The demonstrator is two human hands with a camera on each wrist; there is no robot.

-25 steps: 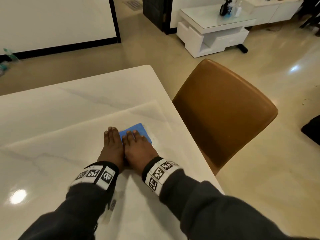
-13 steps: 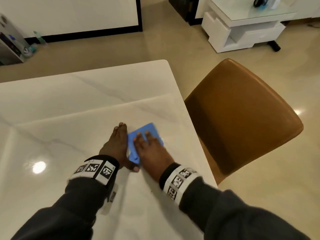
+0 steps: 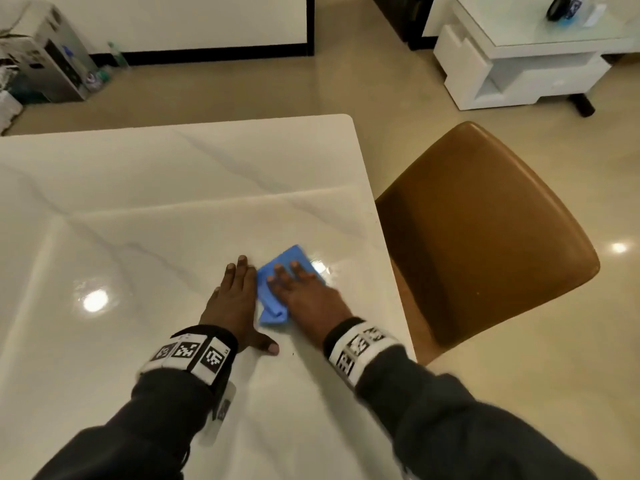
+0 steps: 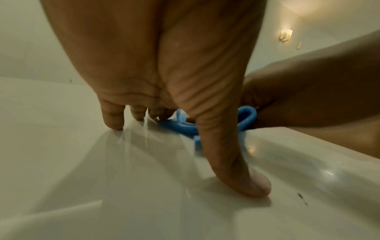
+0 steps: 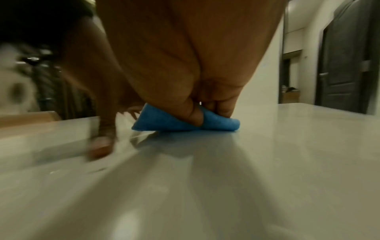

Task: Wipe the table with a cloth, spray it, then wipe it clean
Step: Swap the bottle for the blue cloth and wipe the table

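Both forearms reach forward over the white marble table, wrists low and banded with black-and-white marker cuffs. The right hand lies palm down on the blue cloth, fingers stretched toward 11 o'clock and pressing it flat to the surface; it presses rather than clasps, and the right wrist view shows the thumb lying across the cloth's near fold. The left hand sits just beside the cloth on its 9 o'clock side, fingers straight and released, fingertips and thumb resting on the tabletop, the thumb splayed toward 4 o'clock. In the left wrist view the inner fingers come right up to the cloth's rolled edge, though whether they touch it is hard to say through the blur. The cloth lies folded, its near corner bunched into a small roll, close to the table's right edge at 3 o'clock. Past that edge stands a tan chair, its back near the tabletop. Toward 9, 10 and 12 o'clock the marble runs wide, with the far corner at about 1 o'clock. A white low cabinet stands well apart on the floor at 2 o'clock.
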